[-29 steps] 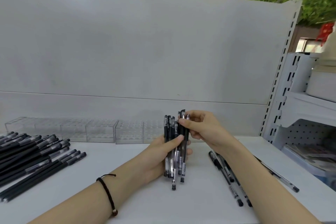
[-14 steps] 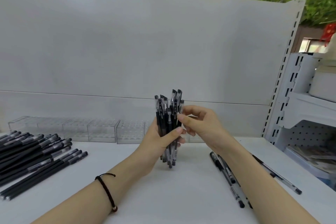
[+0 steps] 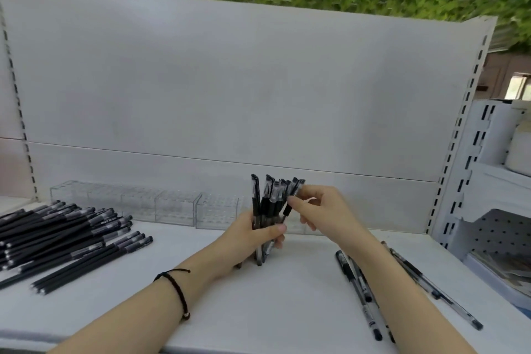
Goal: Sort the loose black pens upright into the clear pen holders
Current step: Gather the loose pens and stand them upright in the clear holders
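My left hand (image 3: 253, 236) grips a bundle of black pens (image 3: 270, 201) upright, tips near the white shelf, caps up. My right hand (image 3: 319, 210) pinches one pen (image 3: 290, 201) at the bundle's right side, tilted out from the rest. A row of clear pen holders (image 3: 175, 207) stands along the back panel, left of and behind the hands; no pens show in them. A large pile of loose black pens (image 3: 57, 236) lies at the left. A few more loose pens (image 3: 359, 293) lie at the right beside my right forearm.
The white shelf surface (image 3: 258, 302) ends in a front edge near the bottom. A white back panel (image 3: 230, 89) rises behind. A white perforated shelving unit (image 3: 494, 210) stands at the right with papers on its lower level.
The bundle has been stood more upright and fanned out at the caps. My right hand moved to the bundle's right side and drew one pen sideways out of it.
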Demonstrator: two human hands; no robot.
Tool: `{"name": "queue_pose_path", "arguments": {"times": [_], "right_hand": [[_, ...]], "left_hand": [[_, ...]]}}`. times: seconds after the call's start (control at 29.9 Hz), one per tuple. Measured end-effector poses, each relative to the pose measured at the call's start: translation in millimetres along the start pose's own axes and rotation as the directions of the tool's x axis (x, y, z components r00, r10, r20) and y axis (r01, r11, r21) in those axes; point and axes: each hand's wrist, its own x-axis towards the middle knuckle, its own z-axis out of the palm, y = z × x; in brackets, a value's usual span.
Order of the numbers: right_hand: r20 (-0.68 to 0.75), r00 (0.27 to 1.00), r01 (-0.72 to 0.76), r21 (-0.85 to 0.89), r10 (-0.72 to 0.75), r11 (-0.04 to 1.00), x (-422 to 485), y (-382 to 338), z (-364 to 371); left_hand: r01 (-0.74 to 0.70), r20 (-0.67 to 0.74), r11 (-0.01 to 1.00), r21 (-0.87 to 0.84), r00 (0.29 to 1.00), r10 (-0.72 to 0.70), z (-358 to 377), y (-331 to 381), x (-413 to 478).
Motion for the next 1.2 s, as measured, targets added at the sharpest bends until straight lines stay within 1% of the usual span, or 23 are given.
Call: {"name": "queue_pose_path", "arguments": {"times": [0.1, 0.17, 0.2, 0.27, 0.33, 0.4, 0.5, 0.6, 0.67, 0.7, 0.8, 0.87, 0.97, 1.07, 1.14, 1.2], "right_hand": [[-0.022, 0.999, -0.027, 0.01, 0.027, 1.0, 1, 4, 1], [-0.016, 1.0, -0.024, -0.047, 0.023, 0.999, 3, 6, 4], [0.0, 1.0, -0.026, -0.102, 0.026, 0.995, 3, 5, 5], [0.049, 0.999, -0.004, -0.317, 0.021, 0.949, 4, 1, 7], [0.123, 0.992, 0.044, -0.535, 0.026, 0.844, 6, -8, 11], [0.175, 0.984, 0.086, -0.649, 0.039, 0.756, 8, -18, 21], [0.183, 0.982, 0.106, -0.732, 0.044, 0.673, 12, -36, 44], [0.181, 0.983, 0.111, -0.736, 0.036, 0.668, 18, -56, 81], [0.188, 0.982, 0.119, -0.71, 0.024, 0.694, 23, -70, 107], [0.189, 0.982, 0.115, -0.687, 0.023, 0.717, 26, -78, 121], [0.167, 0.986, 0.079, -0.565, 0.02, 0.821, 35, -101, 159], [0.149, 0.989, 0.079, -0.438, -0.015, 0.895, 45, -116, 185], [0.116, 0.993, 0.035, -0.15, -0.017, 0.988, 63, -138, 220], [0.063, 0.998, -0.023, 0.122, 0.015, 0.992, 87, -153, 256], [0.041, 0.999, -0.042, 0.228, 0.034, 0.973, 103, -159, 276], [0.027, 0.999, -0.044, 0.293, 0.038, 0.955, 119, -164, 296]], "left_hand": [[0.031, -0.068, 0.999, -0.036, 0.997, -0.033, -5, 4, -5], [0.041, -0.104, 0.998, -0.051, 0.993, -0.046, -8, 11, -7], [0.051, -0.119, 0.997, -0.062, 0.991, -0.058, -9, 15, -9], [0.075, -0.123, 0.995, -0.063, 0.989, -0.082, -16, 25, -13], [0.089, -0.115, 0.996, 0.022, 0.99, -0.086, -31, 33, -18], [0.092, -0.128, 0.977, 0.19, 0.989, -0.068, -56, 39, -27], [0.094, -0.144, 0.908, 0.408, 0.989, -0.037, -103, 45, -42], [0.097, -0.158, 0.859, 0.502, 0.987, -0.019, -155, 46, -57], [0.092, -0.168, 0.858, 0.505, 0.986, -0.006, -187, 46, -65], [0.088, -0.175, 0.872, 0.481, 0.985, -0.003, -201, 46, -68], [0.07, -0.177, 0.944, 0.322, 0.984, -0.013, -236, 46, -76], [0.061, -0.177, 0.975, 0.213, 0.984, -0.023, -257, 48, -79], [0.055, -0.176, 0.998, 0.045, 0.983, -0.046, -286, 46, -78], [0.034, -0.181, 0.998, -0.055, 0.982, -0.043, -319, 35, -71], [0.038, -0.19, 0.996, -0.077, 0.98, -0.052, -337, 28, -66], [0.032, -0.232, 0.996, -0.086, 0.971, -0.051, -354, 19, -62]]}}
